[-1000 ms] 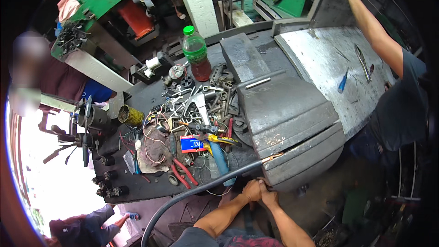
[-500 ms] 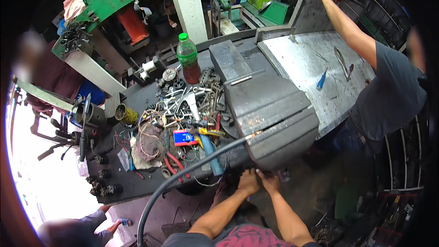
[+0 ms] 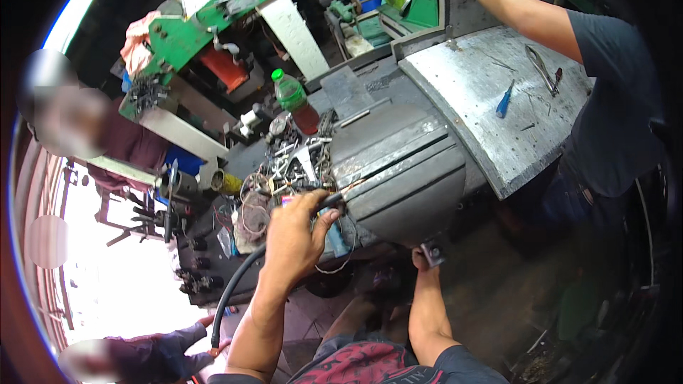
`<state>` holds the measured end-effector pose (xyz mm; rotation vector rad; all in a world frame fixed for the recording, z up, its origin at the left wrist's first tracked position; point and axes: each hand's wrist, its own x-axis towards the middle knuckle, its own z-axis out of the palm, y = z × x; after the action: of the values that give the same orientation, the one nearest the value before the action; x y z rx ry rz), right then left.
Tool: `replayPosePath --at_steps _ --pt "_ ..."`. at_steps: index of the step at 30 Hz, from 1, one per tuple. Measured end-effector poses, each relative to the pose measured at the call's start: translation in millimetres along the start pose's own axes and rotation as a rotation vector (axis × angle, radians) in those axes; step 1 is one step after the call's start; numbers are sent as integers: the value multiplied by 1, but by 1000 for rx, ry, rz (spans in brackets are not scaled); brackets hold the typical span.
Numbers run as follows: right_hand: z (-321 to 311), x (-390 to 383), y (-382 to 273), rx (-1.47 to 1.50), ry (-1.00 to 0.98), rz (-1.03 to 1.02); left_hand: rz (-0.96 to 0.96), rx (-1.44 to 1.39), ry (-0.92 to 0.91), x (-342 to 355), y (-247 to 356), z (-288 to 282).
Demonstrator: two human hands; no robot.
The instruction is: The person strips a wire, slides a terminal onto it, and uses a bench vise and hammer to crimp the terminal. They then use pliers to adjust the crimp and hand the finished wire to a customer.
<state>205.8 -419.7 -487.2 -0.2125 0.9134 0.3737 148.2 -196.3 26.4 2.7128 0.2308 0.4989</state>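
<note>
My left hand (image 3: pixel 295 231) is closed over the black hose (image 3: pixel 242 277), whose coppery end (image 3: pixel 353 187) lies in the jaws of a large grey bench vise (image 3: pixel 402 206). My right hand (image 3: pixel 420 263) is closed at a square metal fitting (image 3: pixel 434 252) beneath the vise; its fingers are partly hidden. Left of the vise are a jumble of wrenches and metal parts (image 3: pixel 302 160), a blue-handled tool (image 3: pixel 336 238) and a green-capped bottle (image 3: pixel 292 99).
A co-worker's arm (image 3: pixel 519 18) grips an upright plate at right, above a steel sheet (image 3: pixel 484 85) holding a screwdriver (image 3: pixel 504 99) and pliers. A green press frame (image 3: pixel 163 39) stands behind. Other people (image 3: pixel 142 355) are at left and lower left.
My left hand has left my right hand's side and risen onto the hose by the jaws. My right hand stays low under the vise. The view has shifted.
</note>
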Motion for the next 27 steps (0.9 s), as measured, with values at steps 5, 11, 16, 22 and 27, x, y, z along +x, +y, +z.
replayPosePath --at_steps 5,11,16,22,27 --pt "89 -38 -104 -163 209 -512 -68 -208 -16 8 -18 27" --pt "207 -147 -171 -184 245 -1013 -75 -212 -20 7 -23 30" --pt "287 -271 -142 -266 -221 -1356 -25 -217 -4 6 -29 34" --pt "236 -380 19 -1293 -1458 -1394 44 -311 -147 16 -40 20" --pt "134 -322 102 -2372 -1373 -1249 33 -161 -71 9 -46 -24"
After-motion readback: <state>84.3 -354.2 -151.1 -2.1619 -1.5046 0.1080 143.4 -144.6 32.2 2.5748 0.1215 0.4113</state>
